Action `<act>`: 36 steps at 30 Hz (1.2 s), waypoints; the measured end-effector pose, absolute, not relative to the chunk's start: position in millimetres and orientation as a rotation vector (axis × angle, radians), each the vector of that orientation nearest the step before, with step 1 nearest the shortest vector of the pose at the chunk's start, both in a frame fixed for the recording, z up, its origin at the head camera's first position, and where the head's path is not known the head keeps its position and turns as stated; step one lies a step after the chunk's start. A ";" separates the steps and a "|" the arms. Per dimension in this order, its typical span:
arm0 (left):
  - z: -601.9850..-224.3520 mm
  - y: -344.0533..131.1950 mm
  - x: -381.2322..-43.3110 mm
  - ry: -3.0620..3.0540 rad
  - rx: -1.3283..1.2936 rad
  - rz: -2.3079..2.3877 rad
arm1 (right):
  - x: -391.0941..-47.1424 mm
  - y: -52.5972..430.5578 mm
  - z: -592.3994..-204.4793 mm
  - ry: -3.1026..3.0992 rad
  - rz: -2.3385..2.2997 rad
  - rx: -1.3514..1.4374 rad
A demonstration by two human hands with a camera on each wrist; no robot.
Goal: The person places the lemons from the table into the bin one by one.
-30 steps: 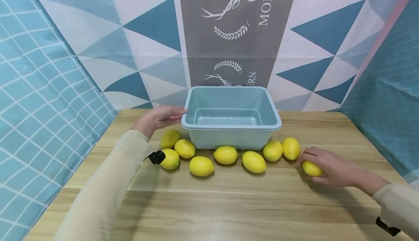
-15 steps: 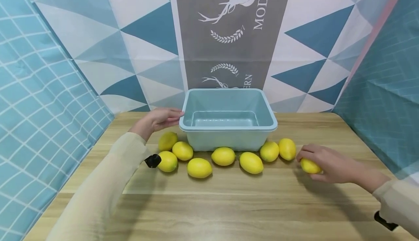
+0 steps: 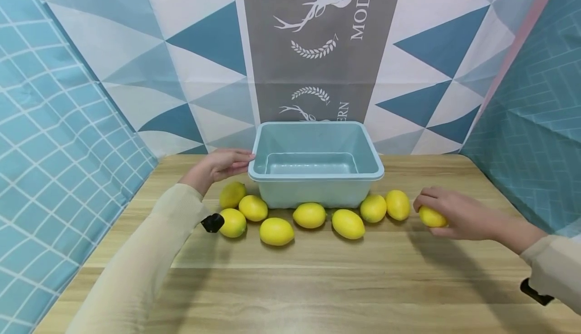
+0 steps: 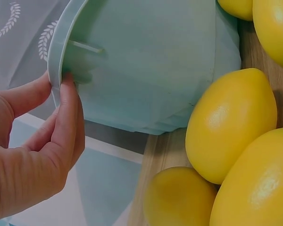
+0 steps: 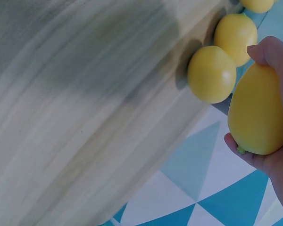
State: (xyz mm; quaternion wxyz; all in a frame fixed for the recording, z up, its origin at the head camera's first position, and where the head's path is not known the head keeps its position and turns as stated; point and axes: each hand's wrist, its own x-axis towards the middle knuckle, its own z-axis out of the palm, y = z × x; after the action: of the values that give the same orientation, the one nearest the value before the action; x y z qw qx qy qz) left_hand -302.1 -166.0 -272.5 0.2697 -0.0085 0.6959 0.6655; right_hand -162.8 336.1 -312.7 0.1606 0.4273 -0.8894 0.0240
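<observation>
Right hand grips a lemon while the left hand pinches a bin's rim

The lemon [image 3: 431, 217], green nub at one end, is over the right part of the wooden surface [image 3: 290, 288], between the lemon row and the right edge. The right hand [image 3: 465, 218] has fingers and thumb curled round it. The light-blue bin [image 3: 317, 191] stands at the far edge, about midway between the far corners. At its left end the left hand [image 3: 222, 164] grasps the rim between thumb and fingers. Eight other lemons [image 3: 310, 215] lie loosely along the bin's near side, three bunched toward the left edge. Both sleeves [image 3: 140, 258] are pale. Behind the far edge hangs a backdrop [image 3: 209, 36] of blue, white and grey triangles around a grey panel [image 3: 272, 61] with stag heads.
</observation>
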 end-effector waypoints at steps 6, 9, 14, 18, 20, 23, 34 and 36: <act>-268.9 -166.5 -300.9 1.898 -0.031 1.784 | -165.2 333.1 -303.4 -2.555 0.018 1.211; -267.4 -166.1 -300.4 1.896 -0.034 1.779 | -166.9 331.8 -300.3 -2.549 0.005 1.212; -265.6 -164.9 -300.2 1.888 -0.040 1.794 | -169.3 330.8 -295.7 -2.519 -0.012 1.221; -265.4 -164.1 -300.3 1.900 -0.071 1.804 | -170.8 329.4 -291.2 -2.504 -0.043 1.222; -266.7 -164.0 -300.8 1.901 -0.074 1.802 | -171.6 328.6 -289.2 -2.494 -0.061 1.224; -269.3 -163.9 -301.4 1.898 -0.078 1.804 | -172.4 327.4 -287.1 -2.476 -0.086 1.230; -269.5 -162.1 -298.2 1.911 -0.130 1.803 | -173.3 322.0 -280.4 -2.499 -0.109 1.227; -267.8 -160.9 -297.8 1.918 -0.142 1.796 | -174.4 321.9 -279.0 -2.504 -0.099 1.231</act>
State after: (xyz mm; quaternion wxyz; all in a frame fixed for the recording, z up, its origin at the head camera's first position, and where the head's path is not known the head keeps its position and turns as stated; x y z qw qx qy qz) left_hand -297.8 -160.9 -267.8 0.2524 -0.0523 0.7052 0.6605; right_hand -174.4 321.9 -279.0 0.1740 0.4342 -0.8832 -0.0347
